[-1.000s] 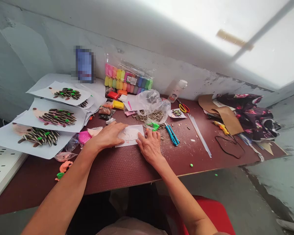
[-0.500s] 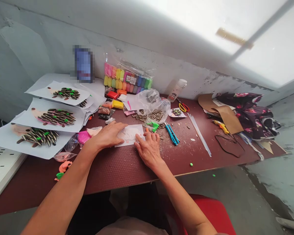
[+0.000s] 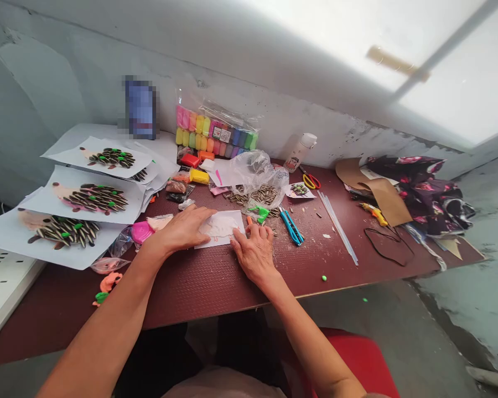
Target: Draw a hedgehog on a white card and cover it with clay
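A small white sheet of paper (image 3: 199, 245) lies on the table, with a flat pale clay shape (image 3: 219, 225) on it and orange-red drawn lines below the shape. My left hand (image 3: 185, 229) rests over the sheet's left edge, fingers stretched and apart. At the right edge, my right hand (image 3: 255, 249) has its thumb and forefinger by the clay, the other fingers loosely bent; I see nothing held in it. A small orange piece (image 3: 249, 220) shows just beyond its fingers. Behind it are green clay (image 3: 260, 213) and a pile of striped sunflower seeds (image 3: 265, 194).
Paper sheets with seed-covered hedgehogs (image 3: 95, 198) are stacked on the left. Packs of coloured clay (image 3: 216, 132) lean on the wall. A blue utility knife (image 3: 291, 226), scissors (image 3: 311, 179), clear glue sticks (image 3: 338, 229) and a white bottle (image 3: 301, 152) stand or lie rightward.
My right hand has shifted slightly right, off the clay, so more of the pale shape shows. My left hand stays at the sheet's left edge.
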`<action>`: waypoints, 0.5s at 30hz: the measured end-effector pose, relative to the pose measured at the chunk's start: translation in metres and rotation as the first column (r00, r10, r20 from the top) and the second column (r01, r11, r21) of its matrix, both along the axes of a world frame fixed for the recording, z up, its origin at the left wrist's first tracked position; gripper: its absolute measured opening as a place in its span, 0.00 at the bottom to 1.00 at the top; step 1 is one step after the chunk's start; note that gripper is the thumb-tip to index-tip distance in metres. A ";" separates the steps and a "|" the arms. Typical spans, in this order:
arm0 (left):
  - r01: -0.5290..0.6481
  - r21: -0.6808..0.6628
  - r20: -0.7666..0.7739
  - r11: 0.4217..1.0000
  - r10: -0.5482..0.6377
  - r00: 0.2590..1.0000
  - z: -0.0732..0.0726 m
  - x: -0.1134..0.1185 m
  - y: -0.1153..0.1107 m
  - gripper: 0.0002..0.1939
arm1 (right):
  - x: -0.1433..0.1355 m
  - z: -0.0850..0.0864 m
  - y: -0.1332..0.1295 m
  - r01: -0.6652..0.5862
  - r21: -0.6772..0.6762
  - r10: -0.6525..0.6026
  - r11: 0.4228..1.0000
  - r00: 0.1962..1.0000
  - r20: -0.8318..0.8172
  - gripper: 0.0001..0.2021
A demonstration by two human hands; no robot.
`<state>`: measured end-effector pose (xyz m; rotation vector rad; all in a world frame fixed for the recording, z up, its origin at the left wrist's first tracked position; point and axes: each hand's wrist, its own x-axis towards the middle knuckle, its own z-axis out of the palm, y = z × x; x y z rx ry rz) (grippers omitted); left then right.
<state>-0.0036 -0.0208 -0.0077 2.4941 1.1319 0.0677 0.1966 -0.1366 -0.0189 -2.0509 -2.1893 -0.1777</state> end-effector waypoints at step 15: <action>0.010 0.034 0.040 0.999 -0.011 0.999 -0.006 -0.002 0.003 0.35 | -0.003 0.007 0.023 0.001 -0.046 -0.002 0.999 1.000 -0.024 0.20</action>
